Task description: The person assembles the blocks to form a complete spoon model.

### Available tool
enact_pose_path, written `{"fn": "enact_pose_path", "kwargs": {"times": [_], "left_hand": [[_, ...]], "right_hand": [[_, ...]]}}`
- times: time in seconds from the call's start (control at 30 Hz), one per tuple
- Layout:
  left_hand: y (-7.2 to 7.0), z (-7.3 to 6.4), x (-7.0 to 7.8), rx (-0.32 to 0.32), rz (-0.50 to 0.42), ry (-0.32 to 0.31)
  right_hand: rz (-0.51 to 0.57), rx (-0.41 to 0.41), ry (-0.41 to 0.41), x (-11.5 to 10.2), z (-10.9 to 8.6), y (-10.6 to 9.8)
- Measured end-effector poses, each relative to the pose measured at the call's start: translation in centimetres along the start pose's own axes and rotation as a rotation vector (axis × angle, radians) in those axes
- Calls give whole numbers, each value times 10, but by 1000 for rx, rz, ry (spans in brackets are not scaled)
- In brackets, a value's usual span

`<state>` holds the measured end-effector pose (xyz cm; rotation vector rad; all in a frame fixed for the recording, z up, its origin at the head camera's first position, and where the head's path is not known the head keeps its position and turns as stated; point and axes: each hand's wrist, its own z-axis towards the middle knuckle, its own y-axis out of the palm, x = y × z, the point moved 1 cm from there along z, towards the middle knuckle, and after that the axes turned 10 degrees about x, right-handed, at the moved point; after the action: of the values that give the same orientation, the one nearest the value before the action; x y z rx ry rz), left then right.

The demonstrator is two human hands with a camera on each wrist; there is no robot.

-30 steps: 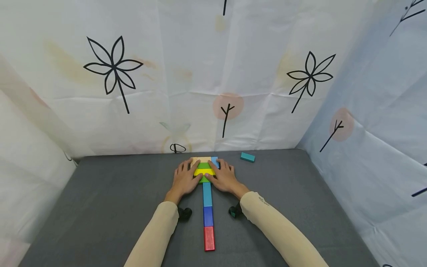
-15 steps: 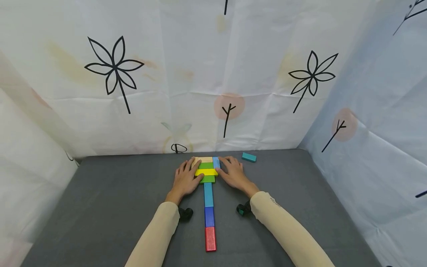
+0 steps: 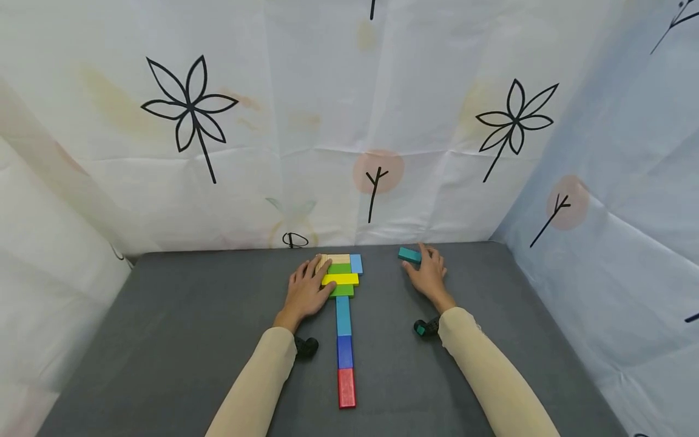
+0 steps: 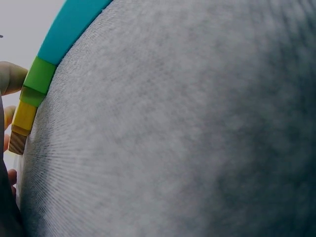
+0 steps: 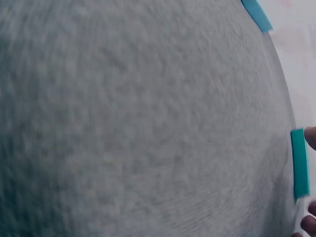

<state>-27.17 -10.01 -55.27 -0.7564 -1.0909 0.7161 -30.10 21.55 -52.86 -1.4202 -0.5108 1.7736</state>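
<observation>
In the head view, my left hand (image 3: 307,291) rests along the left side of a group of wooden blocks, its thumb by a lower green block (image 3: 344,291) and its fingers at the pale wood block (image 3: 340,258). Between them lie a yellow block (image 3: 341,279) and another green block (image 3: 340,268). A light blue block (image 3: 356,264) stands at the group's right end. Off to the right, my right hand (image 3: 428,273) is at a loose teal block (image 3: 409,255), thumb at its near side and fingers at its right end. In the right wrist view, fingertips frame that teal block (image 5: 300,164).
Running toward me from the group is a line of a light blue block (image 3: 343,315), a dark blue block (image 3: 344,352) and a red block (image 3: 346,388). A grey cloth table (image 3: 207,340) carries everything. Printed white curtains (image 3: 306,121) hang behind and at the sides.
My right hand has left the right side of the block group and moved right to the loose teal block. My left hand has stayed by the group.
</observation>
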Motion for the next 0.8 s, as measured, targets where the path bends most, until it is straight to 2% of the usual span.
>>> {"fn": "enact_pose_path", "kwargs": {"times": [0.13,0.47,0.6,0.8], "left_hand": [[1,2,-1,2,-4,0],[2,2,-3,-33,17,-17],[2,1,-3,-31,23,-19],[-1,0,0,4,9,-10]], "right_hand": [[-4,-33,23,7,-1,-1],[15,7,-8,8,1,0],[62,9,-33,0,3,2],[146,-38,-60,-28,11,10]]}}
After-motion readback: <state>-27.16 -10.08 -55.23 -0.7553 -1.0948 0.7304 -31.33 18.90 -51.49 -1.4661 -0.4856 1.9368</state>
